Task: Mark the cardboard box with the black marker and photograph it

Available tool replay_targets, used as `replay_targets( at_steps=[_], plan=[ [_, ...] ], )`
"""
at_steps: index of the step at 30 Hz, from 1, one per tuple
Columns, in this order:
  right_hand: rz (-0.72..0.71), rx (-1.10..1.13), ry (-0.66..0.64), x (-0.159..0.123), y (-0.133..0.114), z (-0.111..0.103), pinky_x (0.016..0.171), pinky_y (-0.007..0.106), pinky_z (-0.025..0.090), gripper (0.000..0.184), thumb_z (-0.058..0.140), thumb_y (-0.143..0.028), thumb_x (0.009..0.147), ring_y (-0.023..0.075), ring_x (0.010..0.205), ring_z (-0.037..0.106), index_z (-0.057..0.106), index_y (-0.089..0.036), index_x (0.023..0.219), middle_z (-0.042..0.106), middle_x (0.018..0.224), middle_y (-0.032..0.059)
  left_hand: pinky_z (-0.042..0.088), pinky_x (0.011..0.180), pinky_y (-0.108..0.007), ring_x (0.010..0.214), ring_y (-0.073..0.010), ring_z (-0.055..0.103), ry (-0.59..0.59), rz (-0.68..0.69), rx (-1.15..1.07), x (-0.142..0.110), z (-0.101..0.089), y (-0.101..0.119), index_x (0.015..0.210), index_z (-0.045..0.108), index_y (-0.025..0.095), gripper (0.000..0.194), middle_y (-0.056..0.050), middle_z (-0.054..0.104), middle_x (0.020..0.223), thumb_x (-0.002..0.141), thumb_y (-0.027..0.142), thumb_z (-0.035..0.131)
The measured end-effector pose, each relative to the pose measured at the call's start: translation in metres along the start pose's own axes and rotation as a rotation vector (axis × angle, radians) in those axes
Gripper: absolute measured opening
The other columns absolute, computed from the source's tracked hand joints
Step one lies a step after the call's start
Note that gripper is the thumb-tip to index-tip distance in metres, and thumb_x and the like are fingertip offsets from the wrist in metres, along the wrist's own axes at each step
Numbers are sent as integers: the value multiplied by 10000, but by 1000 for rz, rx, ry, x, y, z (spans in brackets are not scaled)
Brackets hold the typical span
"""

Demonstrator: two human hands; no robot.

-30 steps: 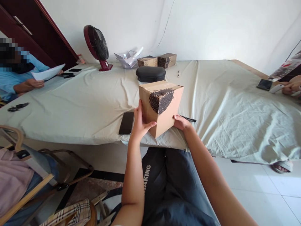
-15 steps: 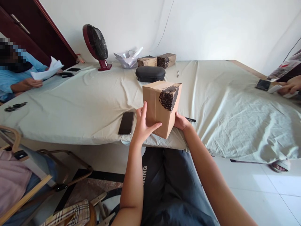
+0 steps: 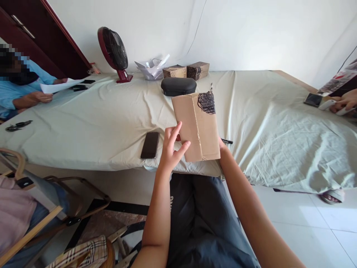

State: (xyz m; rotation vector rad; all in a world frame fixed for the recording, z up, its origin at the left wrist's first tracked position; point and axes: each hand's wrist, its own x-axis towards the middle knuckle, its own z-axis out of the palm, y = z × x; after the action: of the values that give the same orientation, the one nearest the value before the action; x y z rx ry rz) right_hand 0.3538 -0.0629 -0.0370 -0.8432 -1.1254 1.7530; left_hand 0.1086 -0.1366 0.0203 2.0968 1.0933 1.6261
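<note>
A cardboard box (image 3: 195, 130) with a taped seam down its near face and black scribble on the upper right corner is between my two hands, at the table's front edge. My left hand (image 3: 173, 149) grips its left side, thumb and index finger showing on the near face. On the right side, my right hand (image 3: 221, 148) holds the box, its fingers mostly hidden behind it. A black phone (image 3: 150, 145) lies left of my left hand. Beyond my right hand a black pen (image 3: 227, 141) shows in part.
Behind the box are a black zip case (image 3: 178, 86), two scribbled boxes (image 3: 198, 70), a clear basket (image 3: 153, 70) and a red fan (image 3: 114, 52). At left a person in a blue sleeve (image 3: 41, 72) holds paper; another person's hand (image 3: 346, 102) is at right.
The box has turned between my hands, so its taped face now points toward me and the scribble has moved to the upper right. The person at left has lowered the paper.
</note>
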Motion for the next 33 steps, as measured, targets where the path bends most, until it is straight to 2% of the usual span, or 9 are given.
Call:
replay_targets(
  at_steps=[4, 9, 11, 15, 19, 22, 25, 31, 33],
  plan=[
    [-35, 99, -29, 2, 2, 0, 1098, 596, 600, 634, 791, -749, 712, 399, 1322, 705, 804, -272, 1130, 832, 1230, 96, 450, 1226, -503, 1436, -293, 546, 5, -86, 121, 1, -10, -10, 1608, 504, 375, 511, -113, 575, 1518, 1110, 475, 440],
    [-67, 63, -138, 0, 4, 2, 1126, 592, 575, 619, 885, -623, 671, 383, 1307, 715, 793, -299, 1190, 832, 1231, 87, 420, 1253, -582, 1568, -408, 426, -97, -258, 36, -3, -18, -17, 1739, 148, 331, 1170, -204, 319, 1715, 835, 673, 808],
    [-80, 31, -127, 1, 5, 2, 1098, 576, 590, 639, 862, -661, 681, 377, 1274, 732, 784, -292, 1196, 835, 1206, 90, 441, 1235, -584, 1549, -413, 442, -60, -297, 24, -5, -16, -20, 1739, 113, 338, 1273, -212, 302, 1708, 768, 654, 874],
    [-212, -58, 146, 5, 9, 2, 935, 484, 647, 528, 721, -724, 815, 331, 1055, 789, 783, -273, 1082, 838, 1040, 66, 552, 1126, -513, 1486, -389, 515, 2, -318, -137, -7, -5, -39, 1714, 210, 365, 1251, -180, 378, 1682, 712, 645, 905],
    [-521, -257, 600, 6, 9, 2, 730, 360, 605, 283, 689, -532, 907, 191, 665, 678, 758, -258, 907, 756, 795, 13, 594, 1078, -473, 1464, -376, 558, 111, -359, -357, -14, 12, -70, 1700, 248, 302, 1247, -188, 452, 1651, 695, 698, 869],
    [-606, -393, 747, 4, 8, 3, 738, 352, 579, 201, 670, -429, 907, 186, 651, 630, 720, -261, 807, 692, 709, -3, 609, 1055, -469, 1441, -372, 591, 195, -419, -419, -20, 23, -85, 1686, 283, 284, 1240, -186, 516, 1610, 675, 708, 863],
    [-576, -496, 657, 2, 6, 6, 872, 391, 576, 219, 642, -440, 935, 222, 794, 691, 753, -267, 859, 733, 798, 19, 609, 1054, -468, 1397, -365, 634, 214, -464, -424, -22, 25, -91, 1665, 344, 279, 1189, -175, 571, 1576, 684, 748, 824],
    [-540, -642, 198, -4, 7, 9, 1079, 463, 527, 477, 618, -649, 970, 331, 1177, 715, 787, -277, 1217, 803, 1222, 76, 554, 1150, -481, 1430, -359, 621, 152, -485, -420, -24, 17, -87, 1628, 438, 252, 1058, -170, 596, 1580, 766, 778, 753],
    [-554, -707, 172, -2, 8, 10, 1093, 475, 520, 513, 549, -661, 1005, 337, 1195, 708, 772, -274, 1259, 796, 1255, 88, 533, 1181, -487, 1453, -361, 604, 145, -493, -437, -26, 14, -85, 1621, 449, 260, 1047, -160, 593, 1591, 766, 774, 766]
  ],
)
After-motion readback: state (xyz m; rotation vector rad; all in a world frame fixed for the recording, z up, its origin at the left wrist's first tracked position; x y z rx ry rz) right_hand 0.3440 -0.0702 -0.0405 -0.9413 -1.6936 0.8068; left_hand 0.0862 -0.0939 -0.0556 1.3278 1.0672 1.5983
